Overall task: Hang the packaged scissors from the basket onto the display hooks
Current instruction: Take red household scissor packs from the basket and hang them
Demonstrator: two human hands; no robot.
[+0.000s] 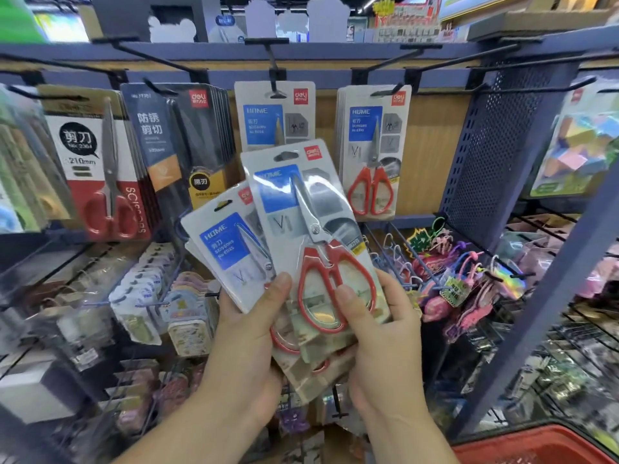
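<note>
Both hands hold a fanned stack of packaged scissors in front of the display. My right hand grips the front pack of red-handled scissors, thumb over the handles. My left hand holds the other packs, thumb on their lower edge. Behind them, one matching pack hangs on the centre hook. A fuller row of the same packs hangs on the hook to its right. A corner of the red basket shows at the bottom right.
Other scissors packs and black-carded packs hang at left. An empty long hook juts out at upper right beside a perforated blue panel. Keychains and small goods fill lower hooks.
</note>
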